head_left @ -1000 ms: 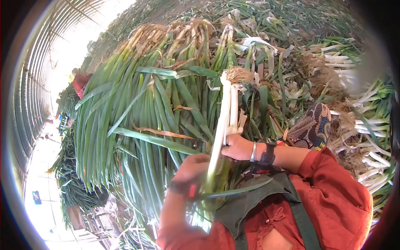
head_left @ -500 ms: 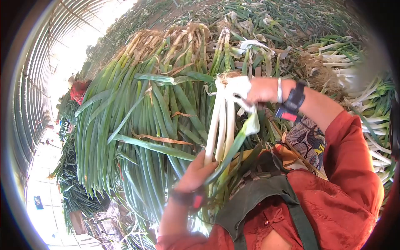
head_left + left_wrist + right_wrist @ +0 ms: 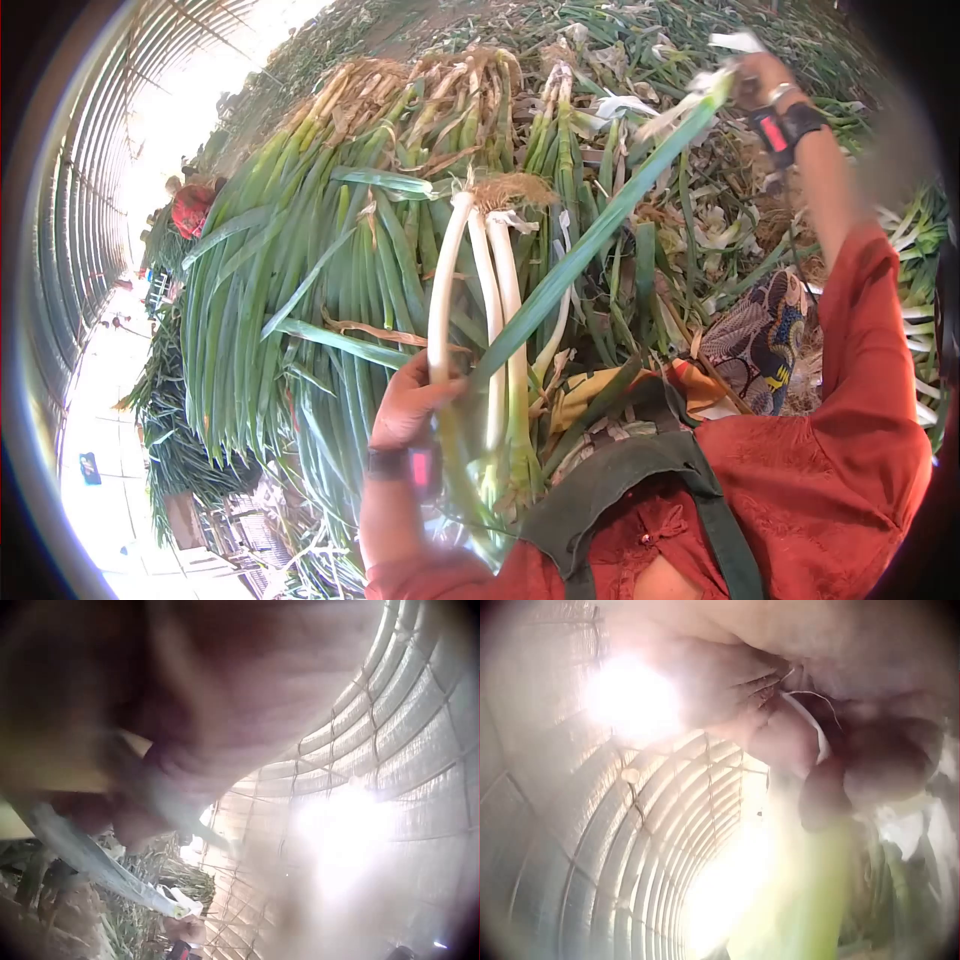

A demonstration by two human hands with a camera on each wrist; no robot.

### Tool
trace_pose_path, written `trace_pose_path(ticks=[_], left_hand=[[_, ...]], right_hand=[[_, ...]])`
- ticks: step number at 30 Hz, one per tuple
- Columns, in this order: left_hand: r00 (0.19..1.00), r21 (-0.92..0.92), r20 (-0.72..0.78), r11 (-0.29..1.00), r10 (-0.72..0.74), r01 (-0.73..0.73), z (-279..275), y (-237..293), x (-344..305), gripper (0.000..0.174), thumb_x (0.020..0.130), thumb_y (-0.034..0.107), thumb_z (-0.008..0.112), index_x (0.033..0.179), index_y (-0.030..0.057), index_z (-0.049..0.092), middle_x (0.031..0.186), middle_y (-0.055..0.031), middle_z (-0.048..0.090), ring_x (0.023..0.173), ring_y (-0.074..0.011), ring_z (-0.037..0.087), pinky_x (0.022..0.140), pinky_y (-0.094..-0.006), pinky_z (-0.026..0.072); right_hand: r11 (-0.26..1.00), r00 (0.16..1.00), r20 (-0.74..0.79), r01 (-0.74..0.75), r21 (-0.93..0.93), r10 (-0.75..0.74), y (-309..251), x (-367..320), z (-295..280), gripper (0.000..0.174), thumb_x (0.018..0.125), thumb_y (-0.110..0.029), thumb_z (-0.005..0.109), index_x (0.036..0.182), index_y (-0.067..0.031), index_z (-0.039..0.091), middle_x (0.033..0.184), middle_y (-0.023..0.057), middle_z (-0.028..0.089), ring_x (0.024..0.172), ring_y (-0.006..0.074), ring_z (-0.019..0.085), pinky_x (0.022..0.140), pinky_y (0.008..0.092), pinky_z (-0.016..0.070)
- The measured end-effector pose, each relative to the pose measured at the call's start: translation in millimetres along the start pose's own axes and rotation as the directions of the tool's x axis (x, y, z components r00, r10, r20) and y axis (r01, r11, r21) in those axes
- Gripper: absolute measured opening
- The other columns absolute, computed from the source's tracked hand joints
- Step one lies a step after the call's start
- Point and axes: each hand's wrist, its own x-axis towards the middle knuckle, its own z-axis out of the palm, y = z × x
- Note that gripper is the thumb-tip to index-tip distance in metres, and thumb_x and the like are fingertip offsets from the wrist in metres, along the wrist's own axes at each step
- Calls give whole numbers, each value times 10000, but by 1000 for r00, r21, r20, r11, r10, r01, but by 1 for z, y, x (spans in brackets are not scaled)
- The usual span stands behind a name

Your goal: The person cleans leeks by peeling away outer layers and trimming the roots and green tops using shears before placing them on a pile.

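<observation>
Low in the head view, my left hand (image 3: 405,405) grips white-stemmed green onions (image 3: 483,300) around their stems, with the brown roots pointing up. My right hand (image 3: 765,80) is far out at the upper right, its fingers pinching the pale end of a long green onion leaf (image 3: 600,235). That leaf runs taut on a slant down to the stems beside my left hand. In the right wrist view the curled fingers (image 3: 825,795) close on the pale strip, and the green leaf (image 3: 821,892) hangs blurred below them. The left palm fills much of the left wrist view.
A big heap of unpeeled green onions (image 3: 320,210) lies on the left, roots at the back. Leaf scraps (image 3: 690,220) cover the ground beyond. Cleaned onions (image 3: 915,225) lie at the right edge. A patterned cloth (image 3: 755,340) is by the right knee.
My right hand went from the stems up to the roots, then swung out to the upper right, drawing the leaf away. My left hand and the onions shifted slightly left; more white stem shows.
</observation>
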Motion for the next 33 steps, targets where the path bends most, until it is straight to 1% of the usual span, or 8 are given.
trace_pose_path(ticks=[5,11,17,19,27,28,30,33], left_hand=[[996,-26,22,996,-83,83,-15,-13,-8,259,789,52,714,1019,18,600,862,-49,641,783,-141,614,774,-286,495],[999,-28,13,998,-53,53,17,-35,23,333,846,74,668,1150,-7,557,1046,-119,677,963,-177,646,880,-311,501],[984,-53,157,994,-88,97,31,-45,33,348,879,44,633,1204,0,514,1140,-166,650,1047,-232,650,913,-336,505],[983,9,160,996,-93,92,35,-41,30,373,882,47,640,1226,-1,504,1164,-151,636,1070,-225,625,934,-343,488],[941,161,284,977,-184,143,50,-27,25,463,823,84,715,1260,17,577,1101,-64,651,1012,-144,590,920,-312,452],[938,162,290,975,-191,149,45,-29,24,463,820,84,716,1258,18,581,1094,-62,654,1007,-142,592,916,-311,453],[930,161,285,968,-231,191,42,-26,21,472,808,85,723,1256,27,585,1090,-58,654,982,-139,598,899,-310,458],[917,131,363,984,-163,123,47,-25,24,519,801,146,782,1257,6,577,1106,-40,652,1027,-145,591,938,-303,457]], right_hand=[[687,972,-217,-99,-720,-88,-51,-1,-65,376,868,-335,617,984,24,620,868,165,661,815,284,670,703,383,550],[86,886,385,418,-904,-259,107,-95,91,251,865,-270,584,897,-69,730,838,179,685,801,361,663,739,425,528],[732,698,516,-17,-681,497,184,-263,252,590,825,-543,682,1000,21,690,913,170,702,785,244,674,715,352,539],[926,821,497,-98,-364,282,214,-293,272,529,813,-384,747,1059,72,638,920,148,686,789,216,662,723,345,532],[835,661,635,24,-549,399,145,-291,279,356,876,-264,677,1055,29,585,885,144,680,747,228,689,674,344,547],[547,622,779,626,-556,82,156,-277,268,388,862,-251,671,1118,26,577,868,165,688,726,298,689,689,379,553],[330,605,792,766,-552,-78,94,-297,262,549,766,-275,722,1216,1,572,1131,187,635,1032,332,620,883,432,495],[-180,110,962,971,-159,-252,75,-324,258,609,697,-284,708,1253,-65,587,1331,145,530,1241,303,497,1071,541,337]])
